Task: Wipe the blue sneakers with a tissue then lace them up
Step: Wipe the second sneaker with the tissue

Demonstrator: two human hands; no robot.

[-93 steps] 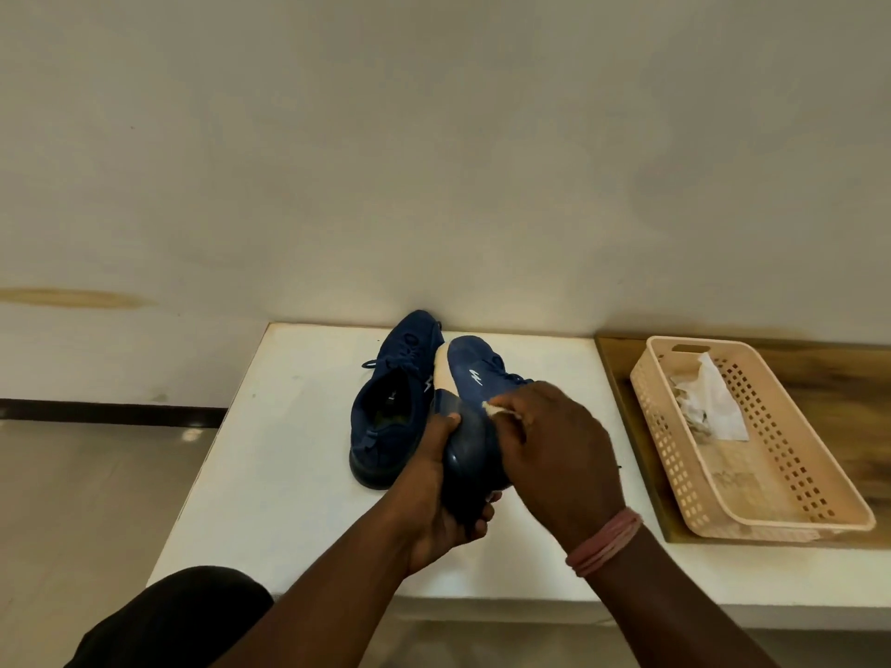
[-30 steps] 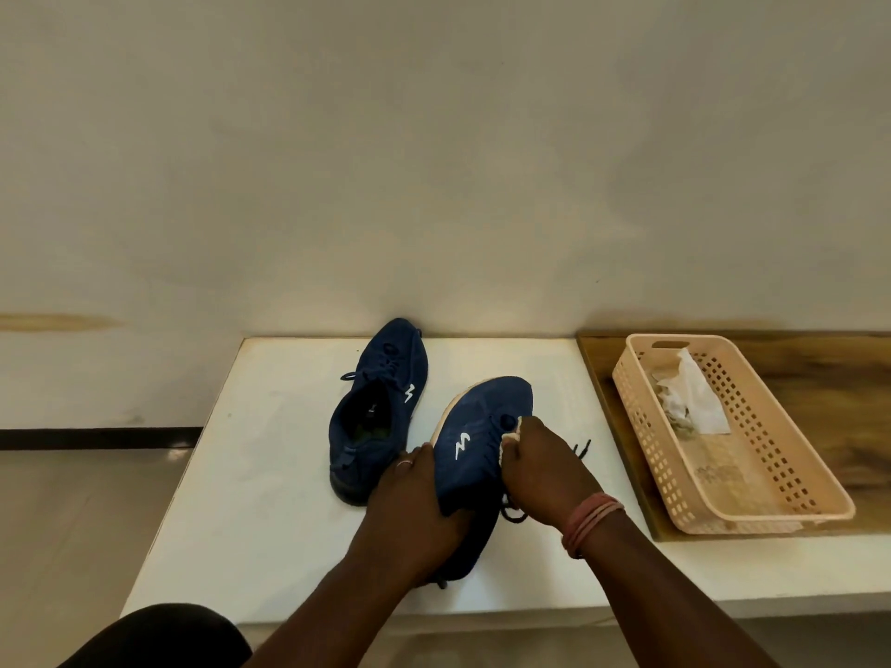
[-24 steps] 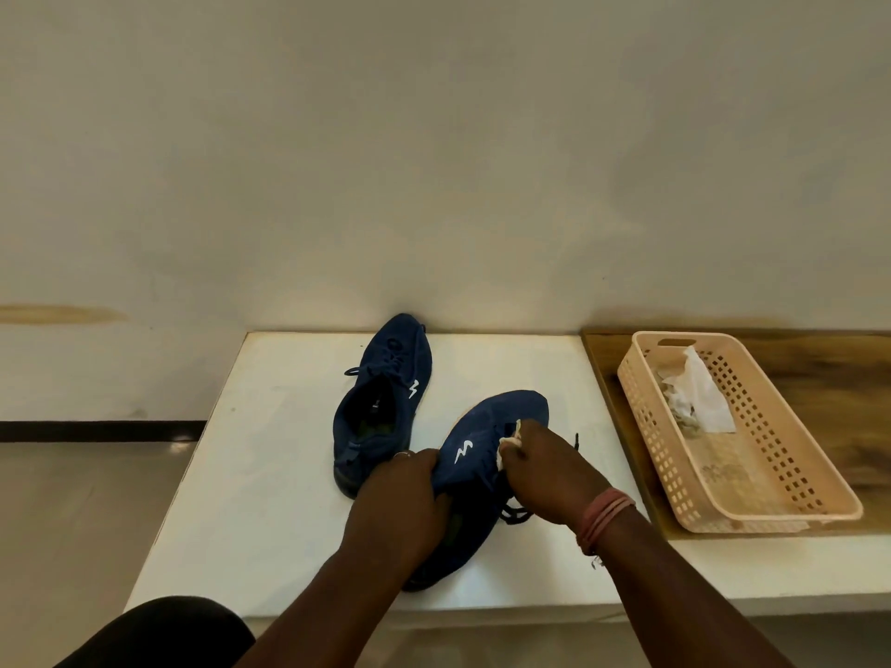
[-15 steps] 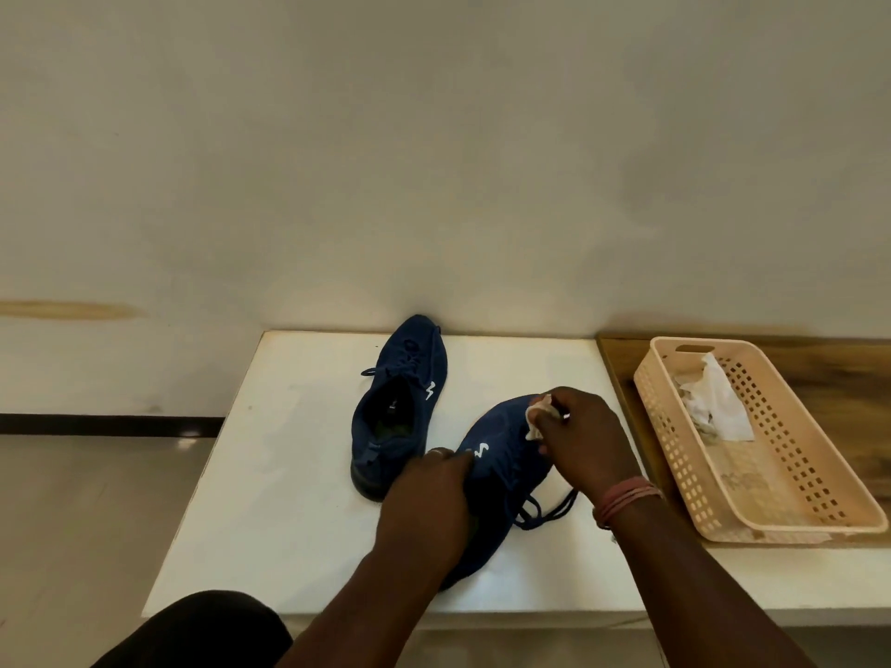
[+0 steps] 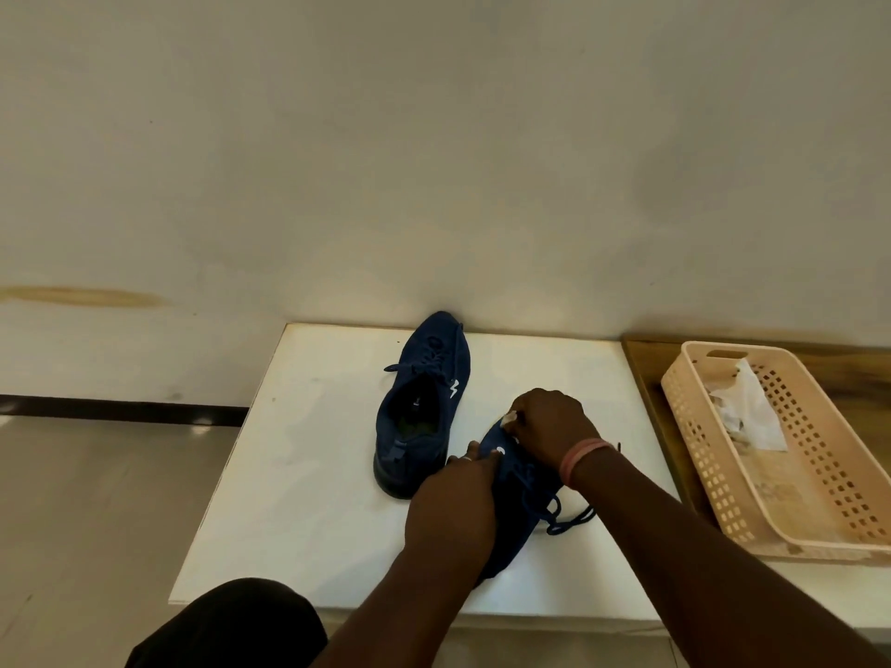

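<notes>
Soft even indoor light, faint shadows, wide-angle edge distortion

No readable words or numbers showed anywhere. The far blue sneaker [image 5: 418, 407] bore a small white zigzag logo on its side — a mark, not lettering — and a faint tone-on-tone emblem near its toe, too dim to read. The near blue sneaker [image 5: 518, 503] showed only a sliver of a white mark beside the hands.
</notes>
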